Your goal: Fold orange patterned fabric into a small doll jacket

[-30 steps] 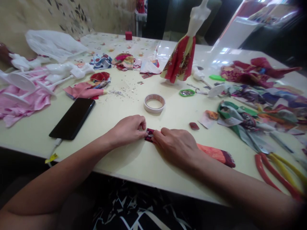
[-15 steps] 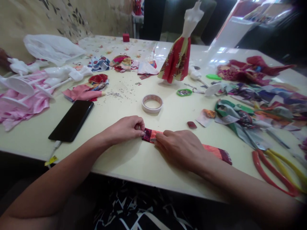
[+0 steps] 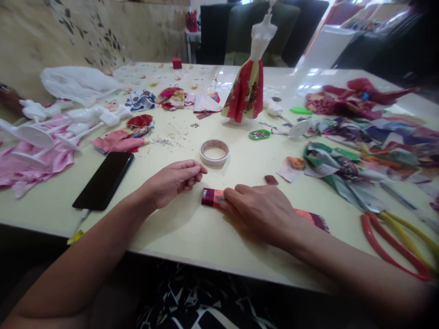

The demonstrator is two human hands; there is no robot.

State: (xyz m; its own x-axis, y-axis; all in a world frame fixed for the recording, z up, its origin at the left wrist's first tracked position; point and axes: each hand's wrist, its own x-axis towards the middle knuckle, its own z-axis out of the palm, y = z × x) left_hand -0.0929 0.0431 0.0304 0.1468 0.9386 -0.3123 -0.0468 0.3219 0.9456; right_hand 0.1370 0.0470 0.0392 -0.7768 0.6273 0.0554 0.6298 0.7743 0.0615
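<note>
A narrow strip of orange and dark maroon patterned fabric (image 3: 207, 196) lies on the table, its middle covered by my right hand (image 3: 260, 210). The right fingers are closed and pressed down on the strip. Something small and greyish shows by their tips, too unclear to name. To the left of the strip's end, my left hand (image 3: 176, 182) hovers apart from the cloth, thumb and fingers pinched together. Whatever is in that pinch, if anything, is hidden. A roll of white tape (image 3: 214, 161) lies just beyond the left fingertips.
At left are a phone (image 3: 104, 181) on a cable and white doll forms (image 3: 87, 119) over pink cloth. A small mannequin (image 3: 244, 91) wears a red and yellow skirt. A green tray (image 3: 259, 134) holds tiny beads. Scissors (image 3: 391, 237) and fabric scraps (image 3: 363, 125) lie right.
My left hand has let go of the strip's left end and moved slightly up and left. My right hand stays on the strip. The view has shifted a little.
</note>
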